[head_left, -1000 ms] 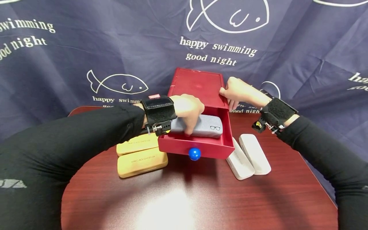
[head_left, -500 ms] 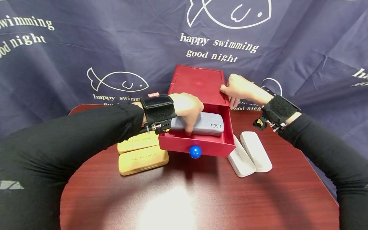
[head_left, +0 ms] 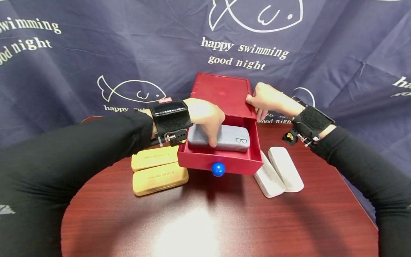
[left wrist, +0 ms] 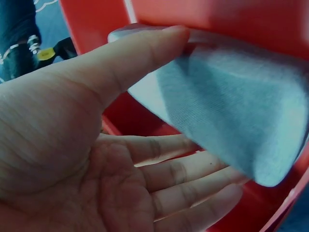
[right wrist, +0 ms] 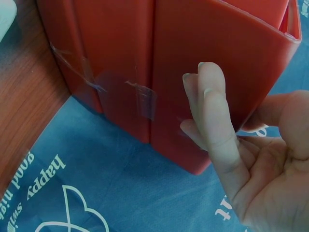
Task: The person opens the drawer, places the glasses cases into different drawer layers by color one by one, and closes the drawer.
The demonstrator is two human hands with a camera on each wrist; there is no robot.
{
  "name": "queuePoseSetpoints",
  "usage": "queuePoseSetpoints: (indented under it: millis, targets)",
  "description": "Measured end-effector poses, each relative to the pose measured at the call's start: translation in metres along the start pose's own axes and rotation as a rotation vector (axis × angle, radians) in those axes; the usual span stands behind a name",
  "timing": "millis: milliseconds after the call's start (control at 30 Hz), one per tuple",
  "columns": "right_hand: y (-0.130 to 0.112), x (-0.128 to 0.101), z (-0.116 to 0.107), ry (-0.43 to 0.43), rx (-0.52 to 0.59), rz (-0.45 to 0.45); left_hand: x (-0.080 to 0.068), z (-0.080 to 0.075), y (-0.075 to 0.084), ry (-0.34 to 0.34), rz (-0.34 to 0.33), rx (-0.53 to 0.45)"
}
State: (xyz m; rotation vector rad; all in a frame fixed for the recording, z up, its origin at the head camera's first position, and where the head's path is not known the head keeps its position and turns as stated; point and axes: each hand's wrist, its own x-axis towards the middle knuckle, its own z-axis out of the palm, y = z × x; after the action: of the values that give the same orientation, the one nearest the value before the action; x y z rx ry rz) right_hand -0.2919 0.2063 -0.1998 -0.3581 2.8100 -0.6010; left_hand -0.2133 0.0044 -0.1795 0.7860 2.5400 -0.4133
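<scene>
A grey glasses case [head_left: 232, 138] with a printed glasses outline lies in the pulled-out red drawer [head_left: 199, 159], which has a blue ball knob [head_left: 218, 169]. My left hand [head_left: 207, 116] straddles the case, thumb at its near side. In the left wrist view, the left fingers [left wrist: 181, 176] are nearly straight along the case's other side, some tips hidden behind it. My right hand [head_left: 264, 98] holds the right edge of the red drawer box [head_left: 221, 93]. In the right wrist view, the right fingers [right wrist: 217, 116] lie along its side wall, the thumb round the edge.
Two yellow glasses cases [head_left: 160, 178] lie left of the drawer. Two white glasses cases [head_left: 285, 169] lie to its right, one partly hidden by the drawer. They rest on a reddish-brown wooden table [head_left: 205, 221]. A dark blue printed curtain [head_left: 128, 53] hangs behind.
My left hand has shifted slightly up and left, showing more of the grey glasses case's left end. The case stays in the drawer. My right hand keeps its place on the drawer box.
</scene>
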Motion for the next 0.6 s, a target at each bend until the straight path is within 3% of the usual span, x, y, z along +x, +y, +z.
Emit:
queuePoseSetpoints:
  millis: [167, 267, 400, 600]
  targets:
    - [0.000, 0.000, 0.000, 0.005, -0.002, 0.001, -0.007, -0.002, 0.003, 0.037, 0.009, 0.028]
    - [-0.001, 0.000, 0.001, 0.007, -0.003, 0.002, -0.012, 0.000, 0.007, 0.131, 0.009, 0.039]
    - [-0.001, 0.000, 0.001, 0.001, 0.004, 0.003, -0.021, 0.009, 0.010, 0.377, 0.051, 0.042]
    - [0.000, 0.001, 0.000, -0.010, 0.020, 0.000, -0.033, 0.031, 0.017, 0.757, 0.201, 0.112]
